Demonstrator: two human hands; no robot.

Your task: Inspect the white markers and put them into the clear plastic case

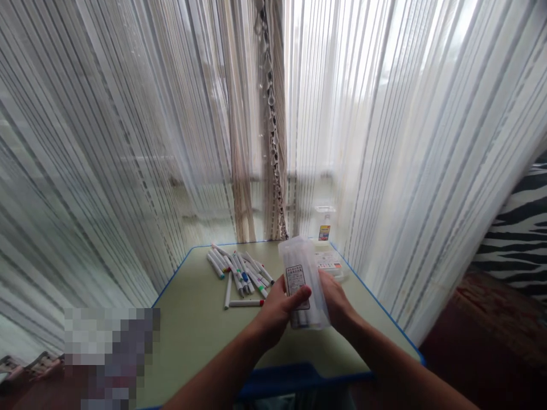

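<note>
A translucent plastic case (pixel 314 293) with a printed label is held between both hands above the front half of the table. My left hand (pixel 277 310) grips its left side, the thumb lying across the label. On the other side my right hand (pixel 337 299) holds the case, its fingers mostly hidden behind the plastic. Whether anything lies inside the case I cannot tell. To the left of it, a loose pile of white markers (pixel 243 273) with coloured ends rests on the table. One marker (pixel 247 303) lies crosswise near my left hand.
The pale green table (pixel 192 324) has a blue edge. Behind my right hand lies a clear case lid (pixel 335 263) with printing, and a clear holder with a yellow label (pixel 325 232) stands at the back. String curtains (pixel 128 142) hang behind. A blurred-out patch is at lower left.
</note>
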